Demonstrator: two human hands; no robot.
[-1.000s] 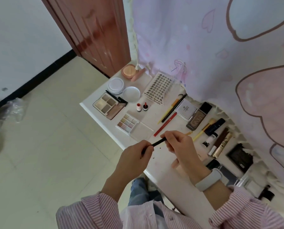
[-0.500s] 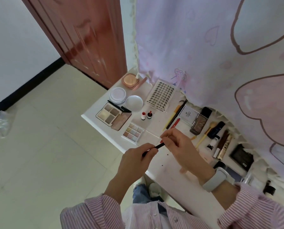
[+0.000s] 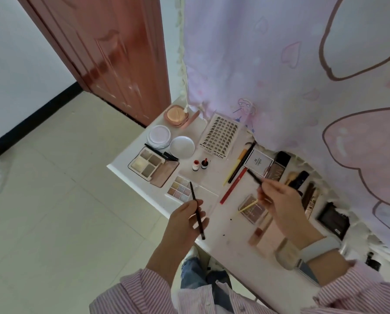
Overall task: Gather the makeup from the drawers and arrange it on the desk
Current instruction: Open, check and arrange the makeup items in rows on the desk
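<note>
Makeup mostly laid out on desk (image 3: pixel 130 175): palettes, lash tray, pencils. Left hand (image 3: pixel 185 220) fingers clamped on black pencil (image 3: pixel 197 210); right hand (image 3: pixel 278 200) fingers pinch its cap (image 3: pixel 254 177). Drawers unseen; pencil not yet placed.

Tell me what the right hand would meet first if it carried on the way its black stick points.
Likely the white square compact: the black stick in the right hand aims up-left at its lower corner, with the red pencil just left of that line. Height above the desk is unclear.
</note>
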